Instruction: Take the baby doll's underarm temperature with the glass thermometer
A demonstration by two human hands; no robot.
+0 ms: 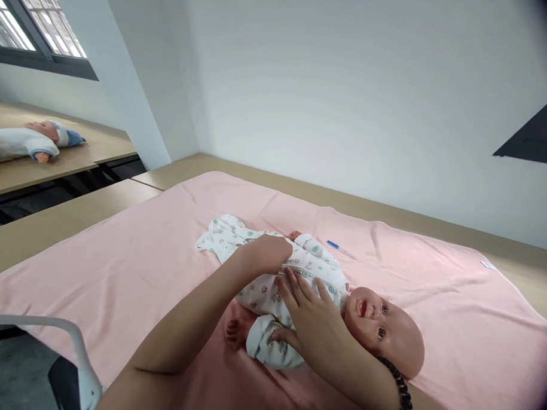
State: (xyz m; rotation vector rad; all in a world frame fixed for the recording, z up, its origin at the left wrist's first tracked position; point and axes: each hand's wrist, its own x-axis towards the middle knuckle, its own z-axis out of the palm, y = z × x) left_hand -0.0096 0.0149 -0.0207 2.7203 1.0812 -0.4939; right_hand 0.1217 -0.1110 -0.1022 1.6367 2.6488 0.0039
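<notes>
A baby doll (381, 328) lies on its back, head toward the right, dressed in a white patterned sleepsuit (314, 263). My left hand (272, 253) is bent over the middle of the sleepsuit with its fingers curled down. Whatever those fingers hold is hidden behind the hand. Flat on the doll's chest and near sleeve rests my right hand (314, 314), fingers outstretched, thumb over the sleeve. A front seam runs along the chest near the fingertips of my right hand. One doll hand (235, 334) pokes out of the near cuff.
Under the doll a pink blanket (132, 254) covers much of the wooden table (112, 199). A blue-capped thermometer-like stick (333, 244) lies beyond the doll. Another doll (24, 142) is on a table at left. A white chair arm (71, 335) stands at lower left.
</notes>
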